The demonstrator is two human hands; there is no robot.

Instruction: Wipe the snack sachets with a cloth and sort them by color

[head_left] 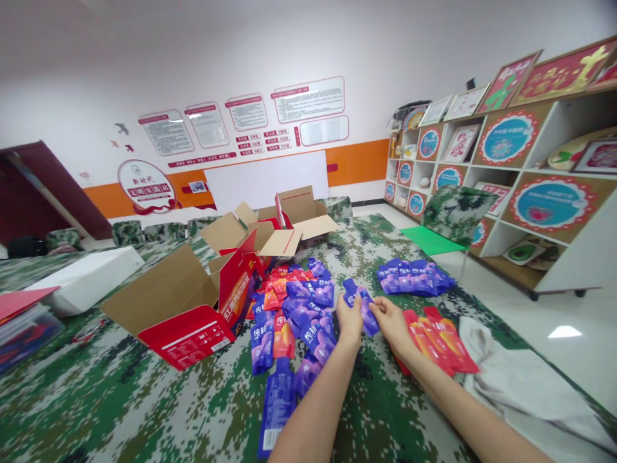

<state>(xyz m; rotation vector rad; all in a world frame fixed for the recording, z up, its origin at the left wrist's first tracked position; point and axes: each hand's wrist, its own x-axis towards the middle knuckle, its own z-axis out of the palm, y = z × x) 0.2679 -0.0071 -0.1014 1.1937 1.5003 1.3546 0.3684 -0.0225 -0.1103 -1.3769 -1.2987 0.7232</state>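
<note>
A purple drink pouch (369,317) is held between my two hands above the camouflage-patterned table cover. My left hand (350,317) is closed on its left side, thumb on top. The fingers of my right hand (389,319) pinch its right edge. Left of my hands lies a loose heap of purple pouches (311,308) mixed with red pouches (283,334). A neat overlapping row of purple pouches (414,276) lies beyond my right hand. Several red pouches (441,341) lie in a row beside my right forearm, which partly covers them.
Open red cardboard boxes (193,334) stand left of the heap, flaps spread. A grey cloth (525,386) lies at the table's right edge. Farther left are a white box (91,276) and a clear plastic bin (29,334). A chair (453,215) and shelves (549,238) stand right.
</note>
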